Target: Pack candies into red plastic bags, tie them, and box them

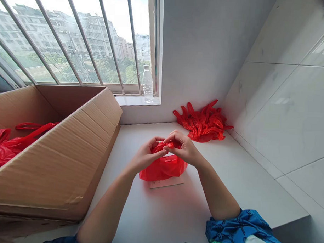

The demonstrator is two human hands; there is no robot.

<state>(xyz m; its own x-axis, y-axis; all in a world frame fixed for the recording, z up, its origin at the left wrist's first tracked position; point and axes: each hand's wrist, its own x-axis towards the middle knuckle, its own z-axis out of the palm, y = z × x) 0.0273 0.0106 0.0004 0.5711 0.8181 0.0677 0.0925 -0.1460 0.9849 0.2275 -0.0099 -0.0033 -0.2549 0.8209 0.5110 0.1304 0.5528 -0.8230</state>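
Both of my hands meet over a red plastic bag in the middle of the white counter. My left hand pinches the gathered upper part of the bag from the left. From the right, my right hand grips the same bunched plastic, its fingertips touching those of the left. Below the hands the body of the bag bulges out, and what it contains is hidden. Partly under the bag lies a flat, pale card or booklet with a greenish edge.
A large open cardboard box stands at the left, with red plastic bags inside. Several crumpled red bags lie in a heap by the tiled wall. A clear bottle stands on the sill of the barred window.
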